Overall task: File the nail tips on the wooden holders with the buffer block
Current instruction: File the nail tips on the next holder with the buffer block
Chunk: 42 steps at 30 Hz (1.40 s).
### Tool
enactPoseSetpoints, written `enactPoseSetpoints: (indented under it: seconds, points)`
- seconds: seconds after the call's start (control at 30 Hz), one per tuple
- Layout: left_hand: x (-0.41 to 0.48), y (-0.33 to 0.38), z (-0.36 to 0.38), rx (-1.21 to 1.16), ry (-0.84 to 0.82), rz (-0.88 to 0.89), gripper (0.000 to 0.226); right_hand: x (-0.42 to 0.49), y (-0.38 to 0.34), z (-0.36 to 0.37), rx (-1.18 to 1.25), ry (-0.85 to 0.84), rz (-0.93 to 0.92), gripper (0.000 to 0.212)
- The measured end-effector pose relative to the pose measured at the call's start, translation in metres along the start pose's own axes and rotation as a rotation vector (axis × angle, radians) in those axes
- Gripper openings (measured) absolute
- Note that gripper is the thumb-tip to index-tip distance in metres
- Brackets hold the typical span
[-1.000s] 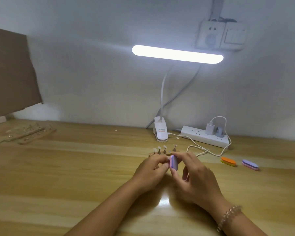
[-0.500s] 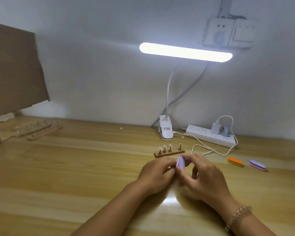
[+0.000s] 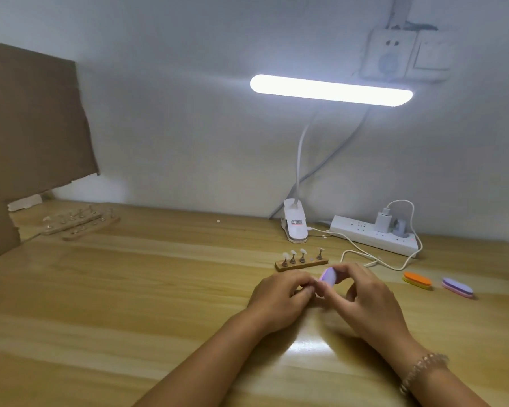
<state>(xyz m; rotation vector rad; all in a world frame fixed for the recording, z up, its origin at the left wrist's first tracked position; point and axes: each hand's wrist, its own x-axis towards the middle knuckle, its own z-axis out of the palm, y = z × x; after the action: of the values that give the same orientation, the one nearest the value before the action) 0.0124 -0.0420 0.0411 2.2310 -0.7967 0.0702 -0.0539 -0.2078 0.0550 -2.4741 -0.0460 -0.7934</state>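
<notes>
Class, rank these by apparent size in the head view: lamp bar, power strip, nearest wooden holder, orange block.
1. lamp bar
2. power strip
3. nearest wooden holder
4. orange block
Apparent size only; distances from the camera differ.

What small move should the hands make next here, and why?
Probably draw the buffer block in the right hand across whatever the left hand seems to pinch: the two meet there, and the wooden holder shows one gap in its row.

A lamp bar point(image 3: 331, 90) is glowing high above the grip, its clip base point(image 3: 296, 224) sitting just beyond it. A power strip point(image 3: 373, 237) is lying beyond and to the right, a white cable point(image 3: 365, 254) trailing from its charger point(image 3: 383, 220). Cardboard point(image 3: 33, 121) is leaning far to the left.
</notes>
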Motion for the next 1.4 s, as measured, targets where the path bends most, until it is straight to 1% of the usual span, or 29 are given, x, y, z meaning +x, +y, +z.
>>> enactPoseSetpoints:
  seconds: [0.03, 0.13, 0.17, 0.27, 0.3, 0.4, 0.5, 0.63, 0.73, 0.8, 0.87, 1.0, 1.07, 1.13, 1.27, 1.4]
  points:
    - [0.000, 0.000, 0.000, -0.002, 0.002, -0.002, 0.019, -0.001, 0.001, 0.000, -0.017, 0.000, -0.011, 0.023]
    - [0.000, -0.001, 0.000, -0.012, 0.001, -0.021, 0.020, -0.008, -0.005, 0.004, -0.087, -0.048, -0.120, 0.026]
    - [0.000, -0.002, 0.000, -0.018, 0.006, -0.030, 0.020, -0.007, -0.007, 0.005, -0.085, -0.057, -0.119, 0.026]
    - [0.000, 0.000, 0.000, -0.051, 0.028, -0.034, 0.018, -0.001, -0.001, 0.003, -0.021, -0.024, -0.020, 0.023]
    - [0.001, 0.001, 0.000, -0.058, 0.035, -0.033, 0.017, -0.001, 0.000, 0.003, -0.029, -0.022, -0.014, 0.024]
    - [0.000, 0.001, 0.000, -0.079, 0.034, -0.033, 0.017, -0.004, -0.001, 0.005, -0.080, -0.018, -0.060, 0.029]
    - [0.000, 0.001, -0.001, -0.082, 0.025, -0.037, 0.017, -0.002, -0.001, 0.004, -0.037, 0.011, -0.025, 0.030]
    - [0.001, 0.002, -0.001, -0.046, 0.039, -0.037, 0.019, -0.003, 0.001, 0.006, -0.036, -0.075, -0.041, 0.032]
    - [0.001, 0.001, -0.001, -0.060, 0.066, -0.027, 0.018, -0.002, 0.002, 0.004, 0.017, -0.010, -0.019, 0.028]
    - [0.001, 0.001, -0.001, -0.059, 0.072, -0.025, 0.017, -0.003, 0.000, 0.002, 0.010, -0.005, -0.051, 0.027]
    - [0.001, 0.000, 0.000, -0.051, 0.061, -0.025, 0.018, -0.004, -0.003, 0.004, 0.000, -0.054, -0.101, 0.029]
    - [0.001, -0.001, -0.001, -0.068, 0.045, -0.021, 0.018, -0.001, 0.000, 0.003, 0.006, -0.032, -0.053, 0.032]
    - [0.001, -0.001, -0.002, -0.051, 0.039, -0.020, 0.018, -0.003, 0.000, 0.003, -0.054, -0.046, -0.100, 0.033]
    - [0.000, -0.001, -0.001, -0.046, 0.039, -0.013, 0.020, -0.004, -0.002, 0.004, -0.059, -0.068, -0.130, 0.033]
    - [-0.001, 0.000, -0.002, -0.049, 0.035, 0.002, 0.021, -0.001, 0.002, 0.003, 0.012, 0.019, -0.013, 0.032]
    - [-0.001, 0.000, -0.002, -0.053, 0.019, 0.018, 0.023, -0.003, 0.003, 0.005, 0.014, -0.017, -0.054, 0.038]
